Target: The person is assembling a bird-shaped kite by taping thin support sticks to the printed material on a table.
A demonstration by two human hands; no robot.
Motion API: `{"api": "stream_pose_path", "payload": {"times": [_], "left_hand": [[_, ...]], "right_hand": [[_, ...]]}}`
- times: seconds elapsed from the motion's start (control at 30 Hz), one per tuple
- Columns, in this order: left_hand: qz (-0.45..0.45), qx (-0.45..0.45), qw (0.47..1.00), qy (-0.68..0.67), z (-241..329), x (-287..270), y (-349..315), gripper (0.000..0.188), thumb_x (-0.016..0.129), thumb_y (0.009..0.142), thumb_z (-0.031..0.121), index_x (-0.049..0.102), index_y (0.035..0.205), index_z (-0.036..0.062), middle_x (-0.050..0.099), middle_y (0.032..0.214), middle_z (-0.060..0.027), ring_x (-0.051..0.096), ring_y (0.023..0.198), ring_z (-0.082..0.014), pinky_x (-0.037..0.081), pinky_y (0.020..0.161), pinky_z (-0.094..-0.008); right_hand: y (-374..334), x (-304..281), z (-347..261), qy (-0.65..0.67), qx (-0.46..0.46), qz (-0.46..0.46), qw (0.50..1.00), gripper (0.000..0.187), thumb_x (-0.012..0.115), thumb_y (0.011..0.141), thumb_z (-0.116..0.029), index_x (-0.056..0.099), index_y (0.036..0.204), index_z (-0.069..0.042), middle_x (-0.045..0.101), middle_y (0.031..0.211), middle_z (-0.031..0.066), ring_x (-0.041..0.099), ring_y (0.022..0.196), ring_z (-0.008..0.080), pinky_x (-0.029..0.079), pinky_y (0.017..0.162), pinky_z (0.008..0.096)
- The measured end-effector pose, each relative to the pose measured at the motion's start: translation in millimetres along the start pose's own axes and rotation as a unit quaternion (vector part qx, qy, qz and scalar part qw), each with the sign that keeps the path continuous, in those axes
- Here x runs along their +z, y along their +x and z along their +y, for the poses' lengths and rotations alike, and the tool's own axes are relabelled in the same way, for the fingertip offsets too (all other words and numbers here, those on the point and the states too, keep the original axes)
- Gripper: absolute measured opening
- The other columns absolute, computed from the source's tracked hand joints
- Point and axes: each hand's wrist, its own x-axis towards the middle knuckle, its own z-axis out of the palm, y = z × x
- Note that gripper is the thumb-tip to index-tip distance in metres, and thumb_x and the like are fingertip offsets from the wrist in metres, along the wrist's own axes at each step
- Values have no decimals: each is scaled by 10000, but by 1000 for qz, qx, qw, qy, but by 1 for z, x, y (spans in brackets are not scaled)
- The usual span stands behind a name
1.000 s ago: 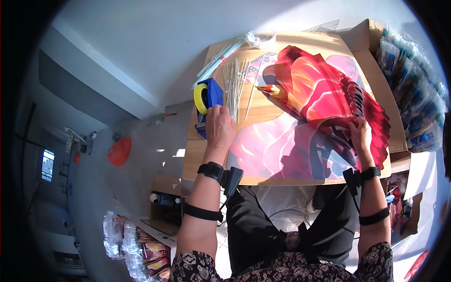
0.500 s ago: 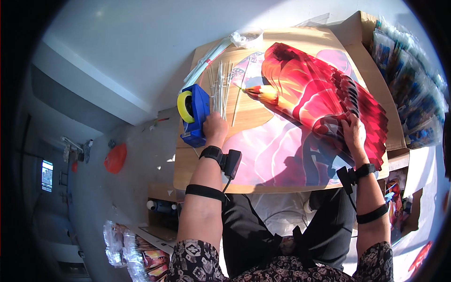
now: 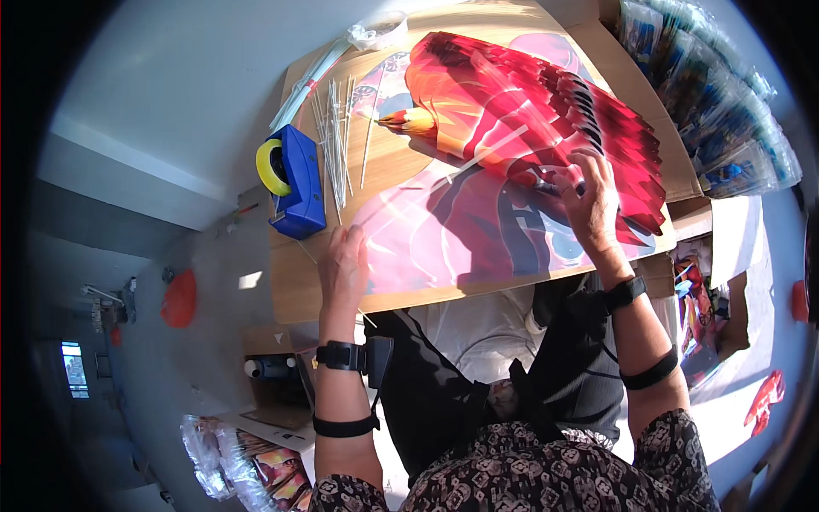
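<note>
A red bird-shaped printed sheet (image 3: pixel 512 107), with orange and yellow toward its pointed tip, lies across a paler pink printed sheet (image 3: pixel 426 247) on the wooden table (image 3: pixel 294 294). My left hand (image 3: pixel 344 260) is closed near the front left edge, its fingertips around the end of a thin pale stick (image 3: pixel 488 155). Smeared by motion, the stick runs up to the right over the bird sheet. My right hand (image 3: pixel 591 200) is at the bird's near right side, thumb and fingers apart; whether its fingertips touch the sheet is hard to tell.
A blue tape dispenser (image 3: pixel 300 183) with yellow tape stands at the left edge. Beside it lie loose thin sticks (image 3: pixel 335 141) and a bundle of pale rods (image 3: pixel 309 84). A clear tub (image 3: pixel 380 32) is at the back. Bagged goods (image 3: pixel 717 111) fill the right side.
My left hand has left the loose sticks and come nearer the front edge with one stick. My right hand's fingers have spread from the bird sheet. The whole view has shifted.
</note>
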Motion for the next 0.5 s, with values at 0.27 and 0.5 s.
{"api": "stream_pose_path", "payload": {"times": [0.27,0.5], "left_hand": [[-42,123,989,71,6,-4,-39,129,581,714,-34,561,815,45,478,770,-90,540,782,-261,478,631,-386],[-55,153,983,79,9,-4,-32,169,579,690,-64,557,823,37,493,792,-92,548,800,-276,482,658,-389]], "right_hand": [[-63,2,-23,-37,-128,-177,975,425,714,653,-108,609,1058,-36,560,1170,93,497,1134,302,413,952,427],[-23,-14,4,-172,36,10,984,554,718,733,-249,515,1206,-44,541,1200,141,443,1170,327,350,982,433]]}}
